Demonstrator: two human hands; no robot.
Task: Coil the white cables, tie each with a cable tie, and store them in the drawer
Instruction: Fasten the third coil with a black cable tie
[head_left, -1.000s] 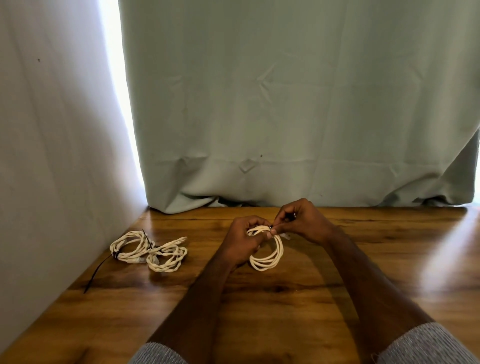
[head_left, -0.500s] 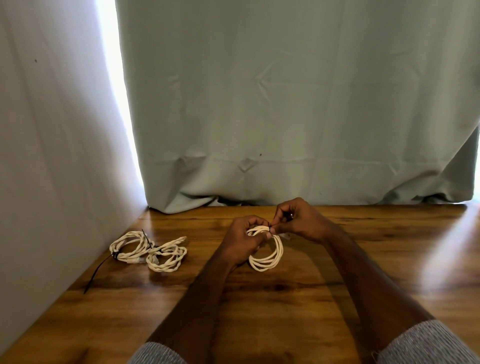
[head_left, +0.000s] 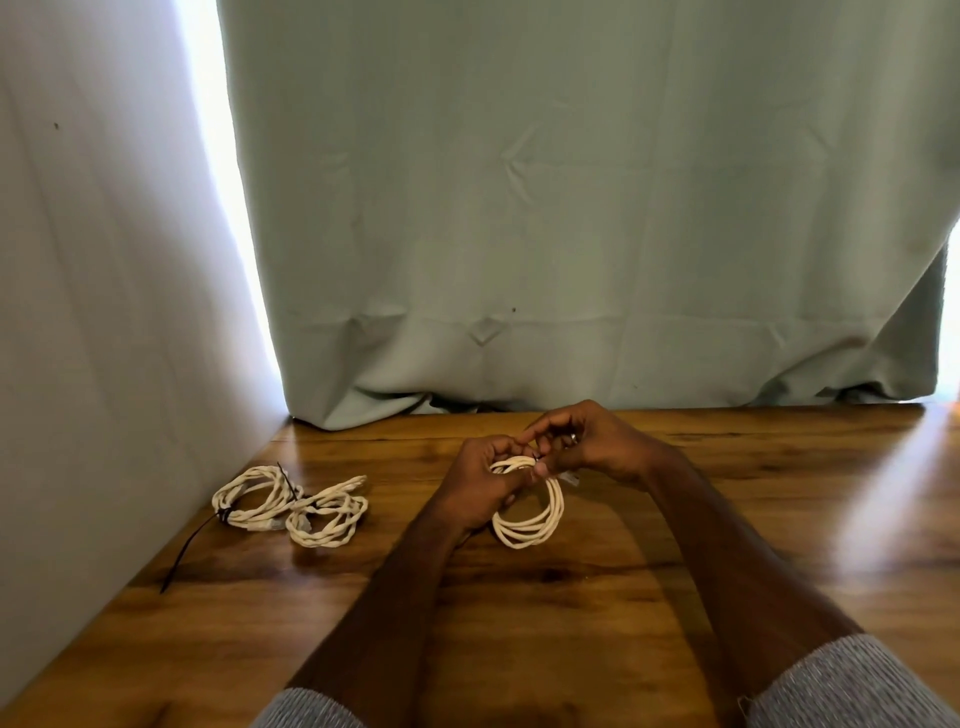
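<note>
White braided cable wound into a round coil (head_left: 530, 512) sits at the centre of the wooden tabletop (head_left: 675, 597), gripped at its far edge. The left hand (head_left: 485, 480) curls its fingers around the far-left arc of the coil and holds the turns bunched together. The right hand (head_left: 587, 441) closes thumb and fingertips in a narrow pinch on a small black cable tie (head_left: 536, 459) at the top of the coil; whether the tie is already threaded through its head cannot be determined.

Key relation: the tie lies directly between the two hands, touching both sets of fingertips, with the right hand placed to pull. The coil hangs from the grip toward the near side, its plane tilted steeply, its long axis running far to near, the open loop facing left-right. A pale connector end (head_left: 571, 479) projects to the right, just beneath the right hand.

Judgement: the step in hand is tying this coil; tightening likely calls for a pull away from the left hand.

Two coiled white cables (head_left: 291, 501) lie well to the left near the wall (head_left: 104, 312), touching each other, with a long black tie tail (head_left: 187, 545) trailing toward the near side.
</note>
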